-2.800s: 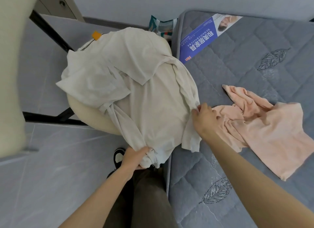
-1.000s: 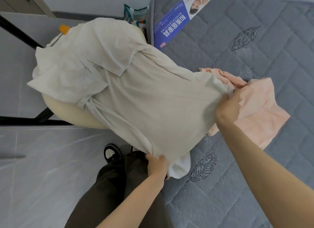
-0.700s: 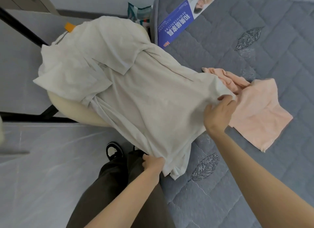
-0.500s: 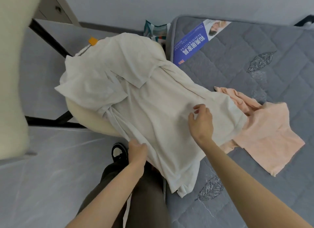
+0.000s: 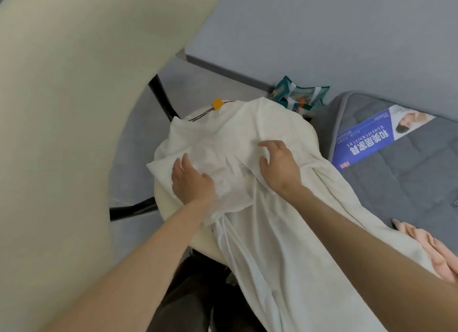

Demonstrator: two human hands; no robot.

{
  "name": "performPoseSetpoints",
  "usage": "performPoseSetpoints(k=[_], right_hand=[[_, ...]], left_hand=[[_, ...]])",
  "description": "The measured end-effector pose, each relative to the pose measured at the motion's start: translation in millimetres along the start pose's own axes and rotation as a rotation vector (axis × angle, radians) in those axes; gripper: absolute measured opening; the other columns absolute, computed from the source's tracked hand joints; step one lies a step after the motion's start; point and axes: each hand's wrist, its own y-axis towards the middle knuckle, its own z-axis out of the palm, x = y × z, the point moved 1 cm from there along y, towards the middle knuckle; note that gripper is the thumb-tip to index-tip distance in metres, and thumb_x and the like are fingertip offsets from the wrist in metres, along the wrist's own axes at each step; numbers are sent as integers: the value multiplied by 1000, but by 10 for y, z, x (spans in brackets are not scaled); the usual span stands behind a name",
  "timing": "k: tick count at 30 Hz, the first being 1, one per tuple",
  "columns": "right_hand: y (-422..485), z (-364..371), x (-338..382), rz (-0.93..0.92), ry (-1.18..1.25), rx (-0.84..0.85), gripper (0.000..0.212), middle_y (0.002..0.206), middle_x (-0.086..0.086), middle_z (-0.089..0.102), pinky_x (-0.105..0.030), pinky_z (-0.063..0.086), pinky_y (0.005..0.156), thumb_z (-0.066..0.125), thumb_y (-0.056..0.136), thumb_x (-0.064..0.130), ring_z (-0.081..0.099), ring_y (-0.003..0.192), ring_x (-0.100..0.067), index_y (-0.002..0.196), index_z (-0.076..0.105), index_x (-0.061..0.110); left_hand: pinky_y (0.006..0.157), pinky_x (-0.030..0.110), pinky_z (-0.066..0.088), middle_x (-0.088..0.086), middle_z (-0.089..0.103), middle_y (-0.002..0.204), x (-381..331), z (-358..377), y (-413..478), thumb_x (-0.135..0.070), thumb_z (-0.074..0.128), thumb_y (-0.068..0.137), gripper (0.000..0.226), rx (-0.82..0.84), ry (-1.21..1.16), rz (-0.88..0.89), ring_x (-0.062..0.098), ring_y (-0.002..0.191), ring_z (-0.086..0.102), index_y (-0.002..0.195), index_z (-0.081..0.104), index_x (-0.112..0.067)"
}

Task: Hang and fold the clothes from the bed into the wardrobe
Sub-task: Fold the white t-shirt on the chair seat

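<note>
With the left hand (image 5: 192, 183) and right hand (image 5: 278, 168) lying open and flat on the white shirt (image 5: 285, 245) over the stool (image 5: 312, 133), smooth out the bumps, then fold the sleeves in evenly.

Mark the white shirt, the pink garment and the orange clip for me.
white shirt (image 5: 272, 269), head view, lower body panel.
pink garment (image 5: 437, 253), head view, crumpled left part.
orange clip (image 5: 217, 104), head view, its middle.

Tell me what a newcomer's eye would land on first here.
A large white shirt is spread over a round cream stool at centre and trails onto the grey mattress, with the left hand and right hand resting on its upper part. A pink garment peeks in at the right edge, on the mattress.
</note>
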Motion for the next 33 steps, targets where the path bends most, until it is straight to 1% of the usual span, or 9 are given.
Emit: performPoseSetpoints(k=[2,5,9,13,17,22,26,30,33], right_hand=[[367,14,144,-16,-87,54,43,148,-4,34,-38,46,90,46,96,15,42,125,-26,138,44,19],[859,50,309,-36,-203,99,50,155,-3,22,-42,45,96,44,98,15,37,131,-28,146,32,20],[1380,160,378,-18,-266,179,72,160,-3,12,-43,40,103,53,90,2,31,138,-30,151,19,22],[1744,319,376,-100,-339,353,88,161,-2,-1,-44,38,107,57,86,-5,30,139,-33,154,9,25],[2003,343,460,-144,-491,545,88,151,-8,19,-41,41,102,58,85,-6,44,126,-37,153,12,25],[2056,207,517,-132,-540,507,64,129,-13,32,-42,52,89,70,78,-2,52,101,-34,129,39,21],[1796,184,365,-250,-661,309,33,128,-13,34,-45,48,88,56,94,17,47,104,-35,125,49,17],[1564,42,289,-304,-440,96,23,128,-12,45,-45,50,83,48,96,11,56,99,-36,119,51,12],[1566,-161,354,-331,-279,-79,19,141,-15,39,-43,46,79,46,91,2,55,102,-41,110,50,2]], left_hand=[[117,48,7,1,7,159,-82,-15,318,-9,56,91,74,6,60,-38,21,146,7,151,14,-20],[116,51,-1,3,0,160,-115,-37,745,-15,68,83,94,21,91,-60,19,147,-3,152,4,-21],[114,53,1,3,7,160,-96,-50,1153,-31,86,65,127,24,73,-80,19,148,2,152,-6,-24],[114,47,15,8,26,153,-85,-55,1363,-39,90,56,131,46,129,-28,26,141,25,152,4,-19],[104,42,25,9,31,144,-105,-53,1363,-43,90,52,121,45,175,-103,28,132,34,147,18,-21],[96,38,32,6,60,117,-114,-79,1190,-36,80,72,69,37,120,-38,27,106,52,123,40,-13],[70,33,39,11,65,106,-165,-176,1125,-23,63,88,23,36,312,225,31,94,58,105,56,-9],[69,38,42,13,64,107,-359,-370,1176,-19,59,92,18,-103,411,365,36,98,59,108,56,-12],[57,36,34,12,64,91,-578,-503,1149,-7,55,90,15,-280,387,495,35,83,60,105,54,-12]])
